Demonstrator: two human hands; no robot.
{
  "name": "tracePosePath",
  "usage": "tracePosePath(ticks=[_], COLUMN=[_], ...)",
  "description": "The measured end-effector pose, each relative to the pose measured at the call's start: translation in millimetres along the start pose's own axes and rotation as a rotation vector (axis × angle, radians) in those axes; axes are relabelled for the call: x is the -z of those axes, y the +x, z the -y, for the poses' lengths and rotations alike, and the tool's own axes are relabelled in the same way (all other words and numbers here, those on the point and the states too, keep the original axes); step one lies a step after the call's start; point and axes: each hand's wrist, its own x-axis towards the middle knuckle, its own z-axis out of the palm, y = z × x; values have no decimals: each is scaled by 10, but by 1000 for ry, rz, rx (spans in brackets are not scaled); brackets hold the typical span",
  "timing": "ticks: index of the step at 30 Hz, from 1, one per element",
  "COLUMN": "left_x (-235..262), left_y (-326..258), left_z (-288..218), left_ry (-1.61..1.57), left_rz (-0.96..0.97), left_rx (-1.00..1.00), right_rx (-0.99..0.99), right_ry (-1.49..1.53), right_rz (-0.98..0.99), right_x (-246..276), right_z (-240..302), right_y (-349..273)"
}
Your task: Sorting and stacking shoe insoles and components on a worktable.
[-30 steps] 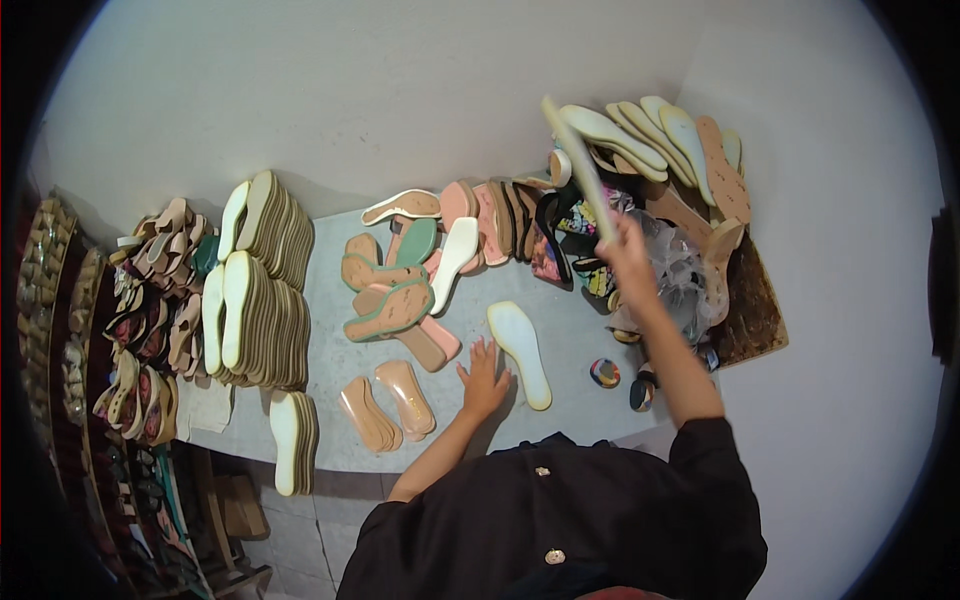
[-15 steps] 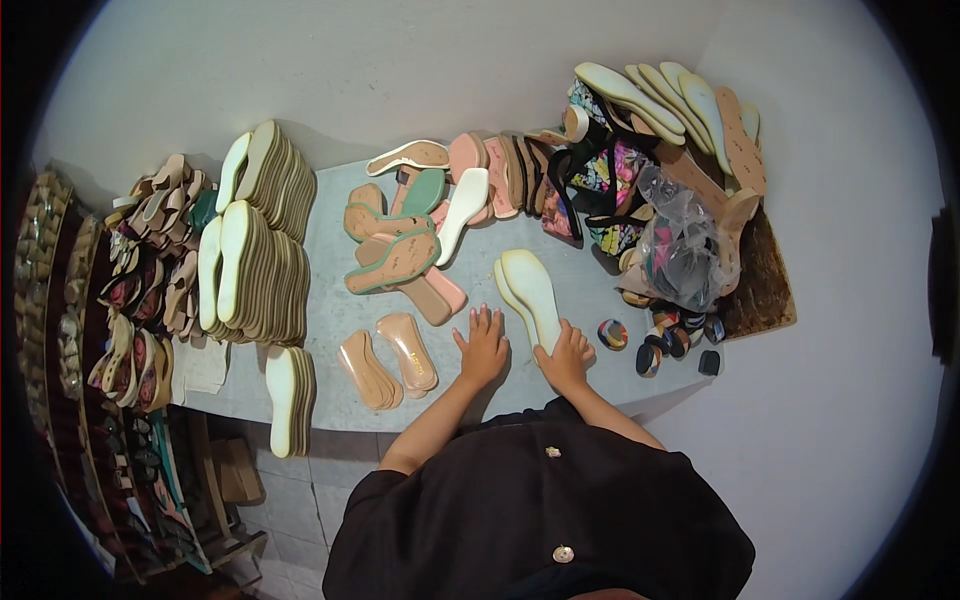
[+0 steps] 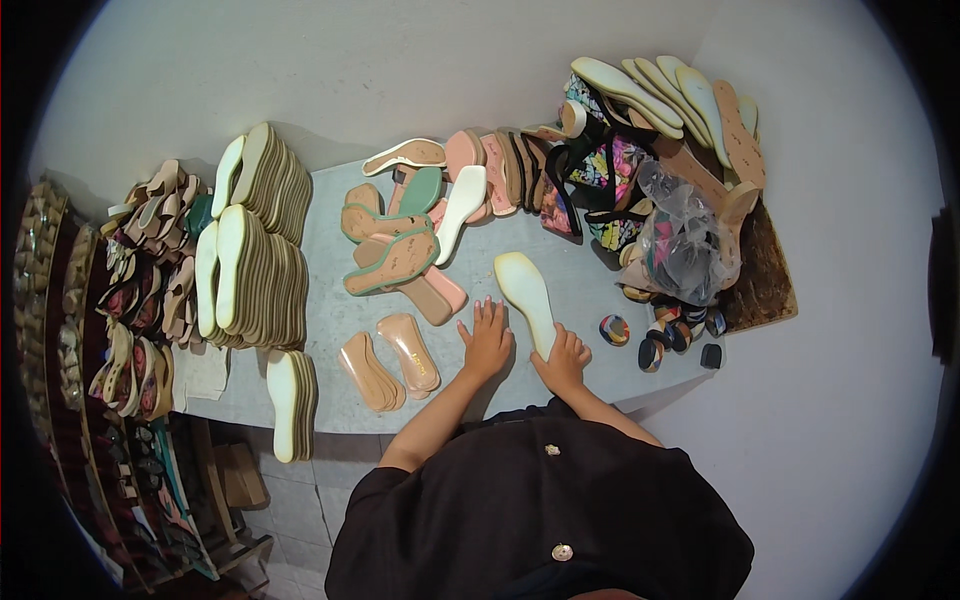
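Two hands flat on the grey table (image 3: pixel 330 330): left hand (image 3: pixel 487 340) fingers spread, gripping nothing, just left of the pale insole (image 3: pixel 528 297). Right hand (image 3: pixel 562 360) touches insole's near end, fingers loosely curled on it. Tan insole pair (image 3: pixel 390 360) lies left of both hands

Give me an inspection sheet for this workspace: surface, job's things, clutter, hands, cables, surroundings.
Surface: grey tabletop, crowded.
Job's things: pale cream foam shoe sole lying flat; pair of tan insoles to its left.
Clutter: stacked cream soles; mixed pink and green soles; clear plastic bag.
Hands: left hand flat on the table; right hand at the sole's near end.
Cables: nothing seen.
Surroundings: white wall; sandal racks at left.
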Motion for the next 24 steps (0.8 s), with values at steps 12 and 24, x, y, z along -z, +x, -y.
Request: tracePosePath(ticks=[12, 24], left_x=[-41, -112], left_y=[218, 221], left_z=[-199, -262], left_ry=[-78, 106], left_rz=[5, -10], left_rx=[-163, -191], right_rx=[14, 17], right_ry=[41, 107], right_rz=[2, -99], right_x=[10, 223], right_z=[-11, 89], right_y=[27, 119])
